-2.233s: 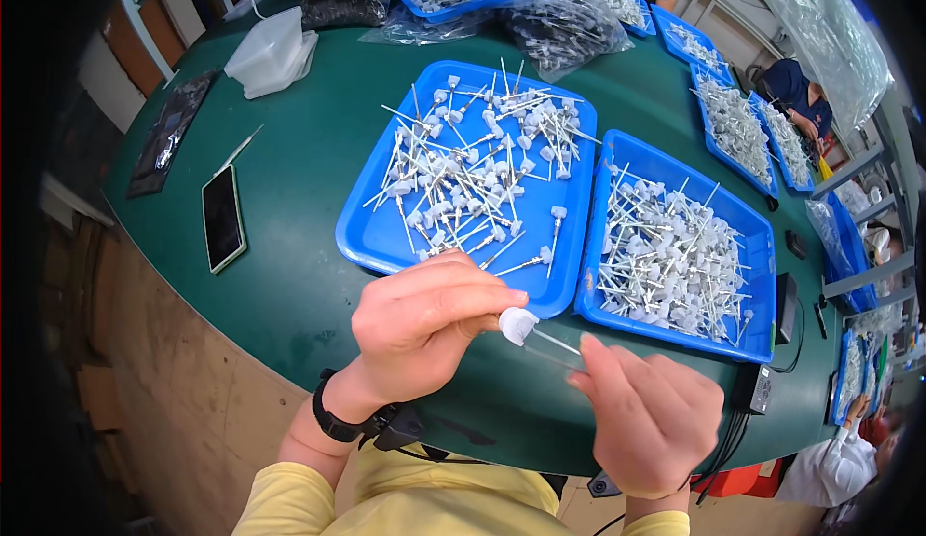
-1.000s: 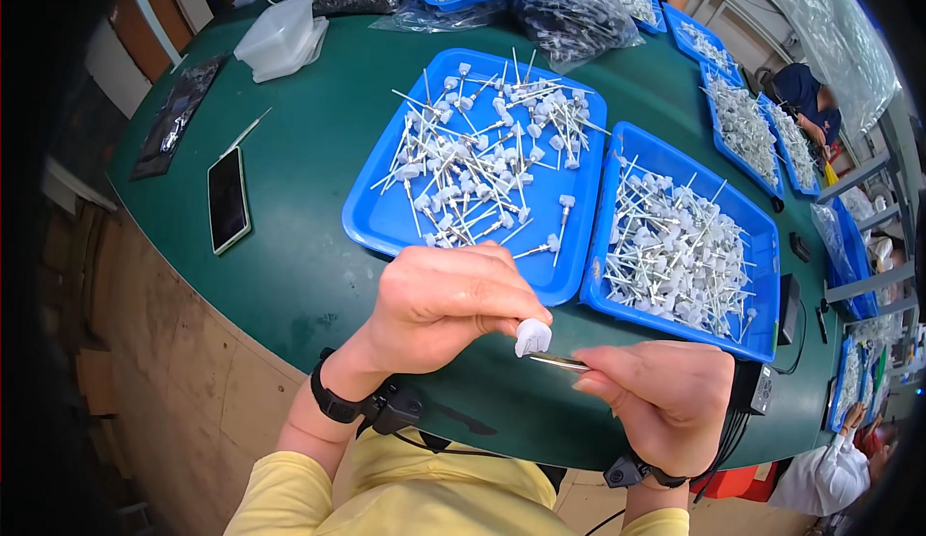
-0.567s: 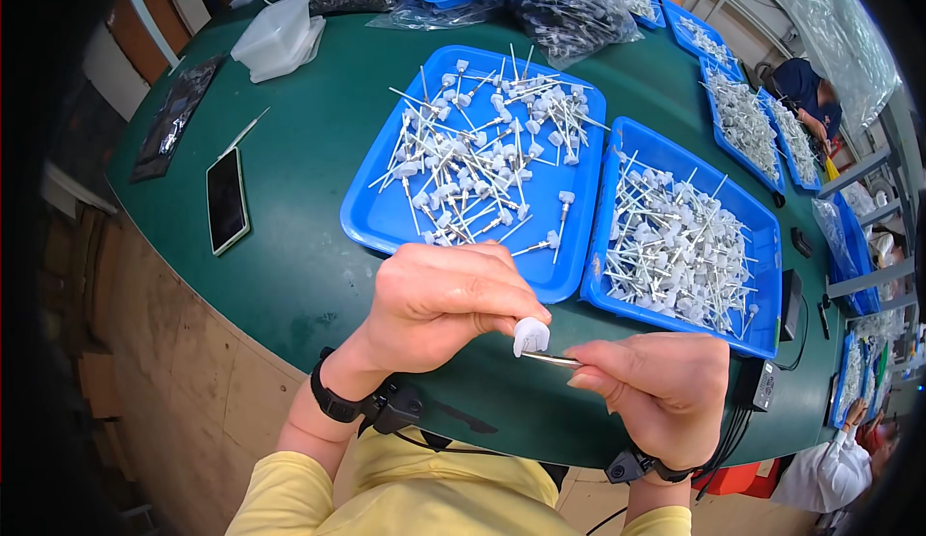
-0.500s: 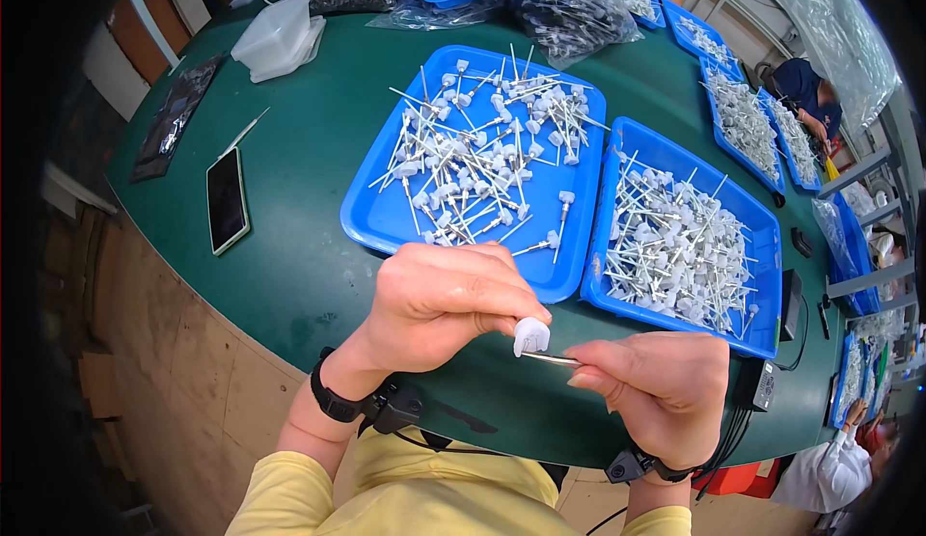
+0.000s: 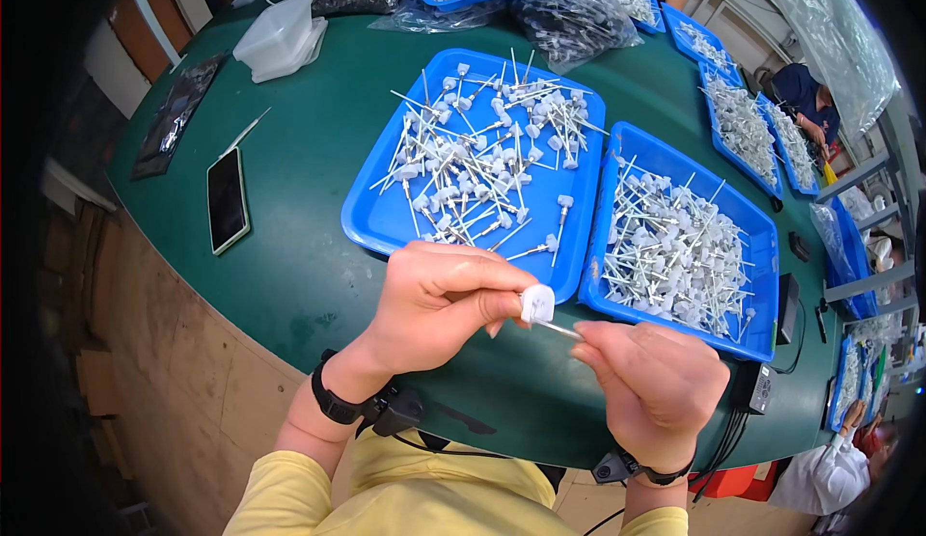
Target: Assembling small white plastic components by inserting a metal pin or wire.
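Note:
My left hand (image 5: 439, 300) pinches a small white plastic cap (image 5: 536, 303) between thumb and fingers, just off the near edge of a blue tray. From the right, my right hand (image 5: 661, 382) grips a slim metal tool (image 5: 561, 329), its tip touching the cap's lower edge. The tool's other end is hidden in my fingers, and its exact kind does not show. Beyond my hands, the blue tray (image 5: 582, 213) carries loosely scattered metal pins with white plastic heads. A second blue tray (image 5: 765, 295), to its right, is heaped more densely with similar pins.
On the green table (image 5: 299, 169) lie a phone (image 5: 228, 201) and a thin white stick (image 5: 251, 131). White plastic tubs (image 5: 275, 39) and bagged dark parts (image 5: 574, 25) stand farther back. More filled trays line the right side, where other people sit. Cables (image 5: 733, 439) hang at the near right edge.
The cap has risen slightly and turned in my left fingers. My right hand has drawn back a little to the right, and the tool now slants down from the cap.

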`<move>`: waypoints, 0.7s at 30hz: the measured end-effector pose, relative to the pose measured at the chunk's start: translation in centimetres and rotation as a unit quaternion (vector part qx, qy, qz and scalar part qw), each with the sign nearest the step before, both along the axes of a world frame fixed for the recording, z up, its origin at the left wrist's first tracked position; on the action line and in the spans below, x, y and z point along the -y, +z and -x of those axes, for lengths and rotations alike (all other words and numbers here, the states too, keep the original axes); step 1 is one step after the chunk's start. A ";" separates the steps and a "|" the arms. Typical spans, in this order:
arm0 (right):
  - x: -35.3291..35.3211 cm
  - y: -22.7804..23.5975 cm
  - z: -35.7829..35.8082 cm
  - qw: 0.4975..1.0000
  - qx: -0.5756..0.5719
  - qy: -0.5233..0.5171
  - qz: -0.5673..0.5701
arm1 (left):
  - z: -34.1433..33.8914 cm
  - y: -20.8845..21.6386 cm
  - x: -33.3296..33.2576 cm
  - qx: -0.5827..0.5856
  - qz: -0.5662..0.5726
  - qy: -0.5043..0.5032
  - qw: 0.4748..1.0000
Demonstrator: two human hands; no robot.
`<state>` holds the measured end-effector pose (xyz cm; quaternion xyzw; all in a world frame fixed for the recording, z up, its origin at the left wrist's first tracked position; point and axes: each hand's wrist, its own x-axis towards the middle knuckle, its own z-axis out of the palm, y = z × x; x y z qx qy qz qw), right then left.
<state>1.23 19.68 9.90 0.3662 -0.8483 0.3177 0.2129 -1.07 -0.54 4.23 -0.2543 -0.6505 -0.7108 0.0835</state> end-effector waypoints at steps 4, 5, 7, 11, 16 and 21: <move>0.7 -0.7 -0.1 0.991 -0.115 -0.030 -0.058 | -0.2 0.1 -0.1 0.105 -0.030 -0.027 0.994; 0.8 -0.8 -0.1 0.985 -0.148 -0.037 -0.075 | -0.2 0.1 -0.2 0.109 -0.034 -0.027 0.993; 1.0 -1.0 -0.3 0.970 -0.212 -0.053 -0.110 | -0.3 0.0 -0.5 0.118 -0.040 -0.025 0.992; 1.6 -1.2 -0.6 0.918 -0.318 -0.106 -0.214 | -0.3 -0.3 -0.9 0.183 -0.082 -0.054 0.978; 1.8 -1.2 -0.5 0.898 -0.345 -0.113 -0.250 | -0.3 -0.5 -1.1 0.233 -0.136 -0.087 0.959; 2.0 -1.5 -0.2 0.885 -0.366 -0.116 -0.266 | -0.1 -1.0 -1.2 0.246 -0.175 -0.105 0.948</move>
